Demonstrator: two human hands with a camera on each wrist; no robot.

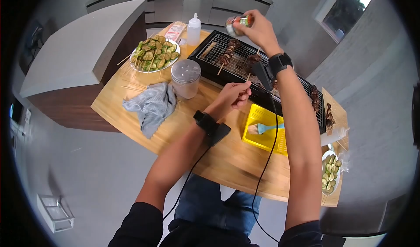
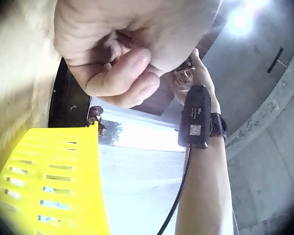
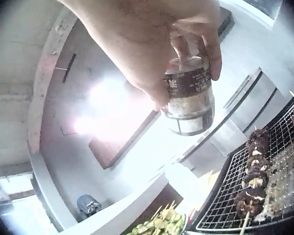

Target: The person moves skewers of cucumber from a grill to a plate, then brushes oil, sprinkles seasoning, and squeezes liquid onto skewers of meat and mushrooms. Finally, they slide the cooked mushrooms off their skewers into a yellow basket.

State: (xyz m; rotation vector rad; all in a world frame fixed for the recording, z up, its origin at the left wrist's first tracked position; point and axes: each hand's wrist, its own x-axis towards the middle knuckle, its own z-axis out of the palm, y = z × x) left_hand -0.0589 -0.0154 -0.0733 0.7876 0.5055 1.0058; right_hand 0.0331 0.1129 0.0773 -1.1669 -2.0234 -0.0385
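Right hand (image 1: pixel 262 30) grips labelled jar (image 3: pixel 188 105), upper middle of frame, near grill (image 1: pixel 239 63). Left hand (image 1: pixel 232 96) curled, seemingly pinching meat skewer (image 1: pixel 253 59) right of centre; contact poorly seen. We should shake lightly, low, turning skewer evenly.

Downward head and close right-wrist views share the grill (image 1: pixel 242 59).

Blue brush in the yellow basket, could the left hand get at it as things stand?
Probably yes: the brush lies in the basket near the left hand, its bristles uncovered, though a cable crosses before its handle and the hand seems to be pinching a skewer.
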